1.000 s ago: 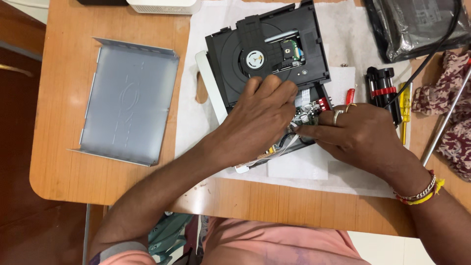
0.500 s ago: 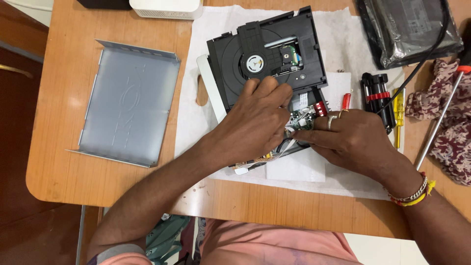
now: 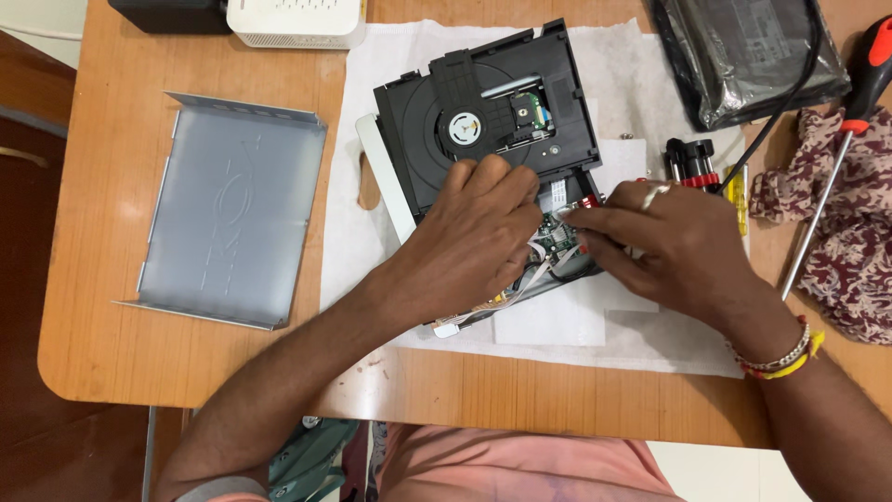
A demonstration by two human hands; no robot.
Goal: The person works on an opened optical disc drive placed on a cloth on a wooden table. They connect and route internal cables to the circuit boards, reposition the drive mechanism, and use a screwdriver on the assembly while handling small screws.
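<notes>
An opened disc drive (image 3: pixel 492 116) lies on a white cloth (image 3: pixel 650 84) spread over the wooden counter (image 3: pixel 102 260). The drive's black top with its round spindle faces up, tilted a little against the counter's edges, and a pale front panel runs along its left side.

The left hand (image 3: pixel 478 237) rests on the near edge of the drive, palm down, fingers curled over the black frame and pressing on it. Whether it grips anything beneath cannot be told. The right hand (image 3: pixel 669 242) comes in from the right, a ring on one finger and bracelets at the wrist. Its fingertips pinch at a small green circuit board (image 3: pixel 557 232) that shows between the two hands, just at the drive's near right corner. Thin pale ribbon cables (image 3: pixel 516 288) trail out under the left hand toward the cloth's near edge.

Left of the cloth, well apart from the drive, lies a grey metal cover (image 3: pixel 228 209), its inner side up. Just beyond the right hand sit a red and black tool (image 3: pixel 692 163) and a yellow one (image 3: pixel 737 191). A long screwdriver (image 3: pixel 836 149) with a red and black handle lies over a patterned cloth (image 3: pixel 855 232) at the right edge. A dark plastic bag (image 3: pixel 753 56) rests at the far right, a white box (image 3: pixel 297 23) at the far edge.
</notes>
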